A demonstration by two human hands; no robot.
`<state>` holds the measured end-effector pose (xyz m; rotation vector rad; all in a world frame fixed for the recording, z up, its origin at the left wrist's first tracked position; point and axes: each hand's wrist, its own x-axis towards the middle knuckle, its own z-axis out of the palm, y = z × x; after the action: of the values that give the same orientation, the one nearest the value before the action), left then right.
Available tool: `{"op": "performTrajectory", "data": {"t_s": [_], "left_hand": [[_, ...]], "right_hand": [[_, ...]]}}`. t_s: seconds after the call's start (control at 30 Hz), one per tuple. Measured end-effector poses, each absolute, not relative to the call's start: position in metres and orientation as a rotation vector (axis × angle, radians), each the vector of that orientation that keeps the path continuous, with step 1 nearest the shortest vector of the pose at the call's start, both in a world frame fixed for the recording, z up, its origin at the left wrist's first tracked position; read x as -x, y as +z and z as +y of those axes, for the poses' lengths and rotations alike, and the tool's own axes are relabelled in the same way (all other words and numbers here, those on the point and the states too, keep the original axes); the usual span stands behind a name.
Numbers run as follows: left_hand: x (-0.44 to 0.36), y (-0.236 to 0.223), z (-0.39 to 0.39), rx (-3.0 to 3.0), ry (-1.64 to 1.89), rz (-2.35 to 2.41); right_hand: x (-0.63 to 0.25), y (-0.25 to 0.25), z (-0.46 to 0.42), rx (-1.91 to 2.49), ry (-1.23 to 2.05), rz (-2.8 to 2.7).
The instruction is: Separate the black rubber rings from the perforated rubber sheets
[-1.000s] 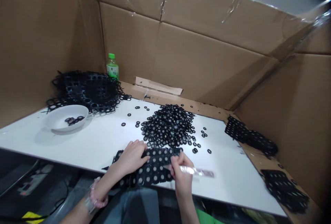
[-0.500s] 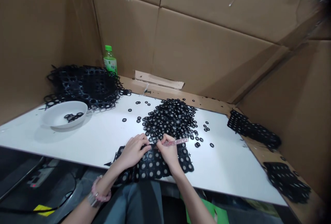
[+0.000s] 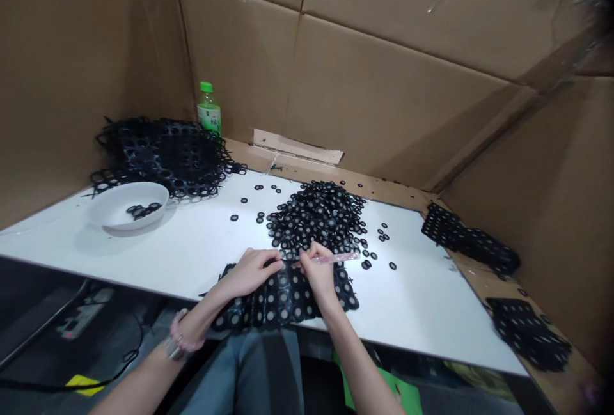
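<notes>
A black sheet [image 3: 271, 307] dotted with rows of pale round spots lies at the table's front edge, partly overhanging toward my lap. My left hand [image 3: 253, 270] grips its far edge, thumb and fingers drawn together there. In my right hand [image 3: 318, 275] is a slim, clear-pinkish pen-like tool [image 3: 338, 258], pinched between thumb and fingers with its back end pointing right. Its tip meets the sheet's far edge beside my left thumb; the exact contact is too small to make out. Just beyond both hands rises a heap of small black rings with pale centres [image 3: 319, 213].
A white bowl [image 3: 103, 209] with several black rings stands at the left, before a pile of black perforated scrap [image 3: 163, 153]. Behind that is a green-capped bottle [image 3: 210, 111]. Stacked black sheets [image 3: 467, 239] lie at the right. Cardboard walls [image 3: 384, 76] enclose the table.
My right hand and the pen-like tool have moved slightly right and up along the sheet's far edge. My left hand keeps its hold. The whole view has shifted a little.
</notes>
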<state>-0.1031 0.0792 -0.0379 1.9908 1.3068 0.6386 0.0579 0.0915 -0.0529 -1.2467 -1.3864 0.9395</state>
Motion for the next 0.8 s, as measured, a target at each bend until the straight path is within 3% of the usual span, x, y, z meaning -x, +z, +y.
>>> {"op": "performTrajectory", "data": {"t_s": [0.8], "left_hand": [[0.102,-0.041,0.080,-1.994,0.597,1.309]], "right_hand": [[-0.062,-0.052,0.071,1.312,0.888,-1.585]]}}
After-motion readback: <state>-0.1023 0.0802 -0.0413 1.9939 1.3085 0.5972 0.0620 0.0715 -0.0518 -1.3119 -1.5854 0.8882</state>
